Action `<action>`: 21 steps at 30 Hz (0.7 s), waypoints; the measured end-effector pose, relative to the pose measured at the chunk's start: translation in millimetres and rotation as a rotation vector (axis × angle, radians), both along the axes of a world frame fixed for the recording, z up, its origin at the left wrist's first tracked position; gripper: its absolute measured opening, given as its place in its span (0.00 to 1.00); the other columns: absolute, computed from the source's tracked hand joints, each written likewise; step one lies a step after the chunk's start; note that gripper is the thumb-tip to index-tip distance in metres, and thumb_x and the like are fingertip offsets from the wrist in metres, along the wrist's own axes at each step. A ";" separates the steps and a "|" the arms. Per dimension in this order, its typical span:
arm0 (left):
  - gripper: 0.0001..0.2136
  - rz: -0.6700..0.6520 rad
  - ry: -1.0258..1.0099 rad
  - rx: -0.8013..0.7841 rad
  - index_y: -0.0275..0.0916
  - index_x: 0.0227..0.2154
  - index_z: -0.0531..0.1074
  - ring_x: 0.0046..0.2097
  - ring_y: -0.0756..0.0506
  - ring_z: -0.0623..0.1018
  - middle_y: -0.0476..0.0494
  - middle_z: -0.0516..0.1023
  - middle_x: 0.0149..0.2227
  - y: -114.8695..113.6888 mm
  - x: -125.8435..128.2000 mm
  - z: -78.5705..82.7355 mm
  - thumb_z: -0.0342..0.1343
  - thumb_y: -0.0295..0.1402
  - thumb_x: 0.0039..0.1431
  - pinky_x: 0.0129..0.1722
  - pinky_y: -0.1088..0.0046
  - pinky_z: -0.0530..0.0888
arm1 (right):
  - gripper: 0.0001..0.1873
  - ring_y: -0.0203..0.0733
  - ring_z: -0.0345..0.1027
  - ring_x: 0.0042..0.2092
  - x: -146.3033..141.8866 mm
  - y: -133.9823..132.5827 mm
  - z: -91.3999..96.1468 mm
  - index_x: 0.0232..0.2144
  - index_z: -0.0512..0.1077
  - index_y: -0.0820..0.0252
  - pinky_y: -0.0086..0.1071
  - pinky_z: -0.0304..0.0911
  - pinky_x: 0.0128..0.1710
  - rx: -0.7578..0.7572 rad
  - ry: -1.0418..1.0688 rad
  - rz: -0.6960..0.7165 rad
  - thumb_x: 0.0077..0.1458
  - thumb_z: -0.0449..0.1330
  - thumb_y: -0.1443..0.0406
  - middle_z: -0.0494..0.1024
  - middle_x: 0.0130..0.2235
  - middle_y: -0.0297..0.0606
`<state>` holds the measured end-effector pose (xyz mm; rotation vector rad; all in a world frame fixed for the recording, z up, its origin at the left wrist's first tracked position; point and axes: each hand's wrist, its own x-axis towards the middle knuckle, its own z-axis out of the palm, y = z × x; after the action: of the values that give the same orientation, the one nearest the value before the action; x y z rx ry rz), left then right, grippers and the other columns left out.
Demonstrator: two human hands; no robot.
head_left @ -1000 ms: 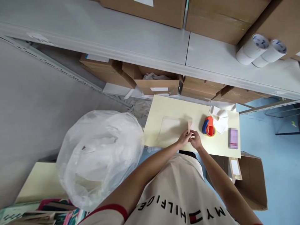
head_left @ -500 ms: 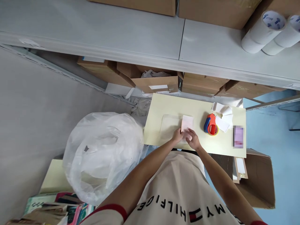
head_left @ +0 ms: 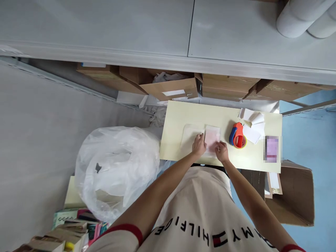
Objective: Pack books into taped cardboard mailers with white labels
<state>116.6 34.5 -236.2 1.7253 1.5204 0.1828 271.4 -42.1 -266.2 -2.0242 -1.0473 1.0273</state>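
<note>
A flat pale pink packet [head_left: 212, 137] in a clear wrapping lies on the cream table, between my two hands. My left hand [head_left: 199, 144] rests by its left edge, fingers stretched forward and slightly apart. At the packet's lower right edge, my right hand [head_left: 222, 152] is closed in a pinch on it. A thin translucent sheet [head_left: 187, 136] lies flat to the left, partly under my left hand. Right of my hands stands an orange and blue tape dispenser [head_left: 237, 135] with a yellow-rimmed roll.
White papers [head_left: 253, 127] and a blurred purple item [head_left: 272, 149] lie at the right of the cream table [head_left: 173, 112]. A big clear plastic bag [head_left: 105, 157] bulges at its left. An open carton [head_left: 296, 196] stands below right. A grey shelf [head_left: 118, 31] overhangs the back.
The pink packet has gone from being held in my left hand to lying flat. My hands have moved apart to its two sides. The view has tilted slightly down.
</note>
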 end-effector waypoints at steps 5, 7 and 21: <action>0.23 -0.232 -0.067 0.045 0.36 0.54 0.64 0.56 0.38 0.68 0.34 0.68 0.52 -10.5 0.3 -2.0 0.56 0.28 0.53 0.57 0.59 0.66 | 0.17 0.51 0.67 0.48 -1.2 3.9 0.7 0.38 0.76 0.60 0.47 0.64 0.50 -0.018 0.135 -0.122 0.42 0.60 0.63 0.74 0.45 0.47; 0.22 -0.193 -0.131 -0.049 0.37 0.52 0.66 0.57 0.38 0.66 0.35 0.68 0.52 -10.8 0.9 -5.0 0.57 0.28 0.51 0.59 0.57 0.64 | 0.18 0.48 0.68 0.43 -1.7 4.4 1.5 0.38 0.74 0.60 0.43 0.67 0.44 -0.028 0.207 -0.179 0.42 0.60 0.60 0.75 0.40 0.44; 0.22 0.182 -0.736 -0.594 0.34 0.36 0.76 0.38 0.42 0.79 0.39 0.81 0.34 -20.4 24.1 -15.9 0.46 0.48 0.63 0.38 0.66 0.75 | 0.22 0.34 0.64 0.28 -11.5 8.4 55.2 0.38 0.64 0.54 0.29 0.61 0.25 -0.006 0.481 -0.202 0.40 0.65 0.58 0.69 0.33 0.30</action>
<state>140.7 14.0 -252.1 0.8958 1.0250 0.3694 259.9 -33.6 -211.0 -1.7181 -0.5759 1.3170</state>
